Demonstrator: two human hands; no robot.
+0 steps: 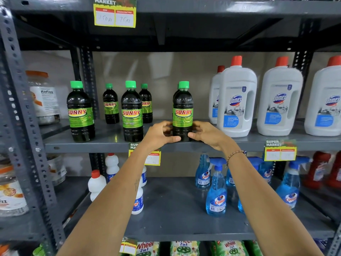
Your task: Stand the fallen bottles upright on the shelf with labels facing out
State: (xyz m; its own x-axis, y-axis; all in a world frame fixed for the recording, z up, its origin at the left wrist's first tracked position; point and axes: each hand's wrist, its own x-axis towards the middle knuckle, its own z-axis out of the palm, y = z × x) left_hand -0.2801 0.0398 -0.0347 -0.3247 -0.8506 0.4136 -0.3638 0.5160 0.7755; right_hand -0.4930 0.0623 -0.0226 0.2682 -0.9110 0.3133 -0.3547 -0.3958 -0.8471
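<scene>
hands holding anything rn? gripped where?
Yes. Both the left hand and the right hand clasp one upright Sunny bottle around its lower body, below the label, at the shelf's front edge.

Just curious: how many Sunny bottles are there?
6: front left, front middle, two behind, one held, one hidden behind it; more possible.
</scene>
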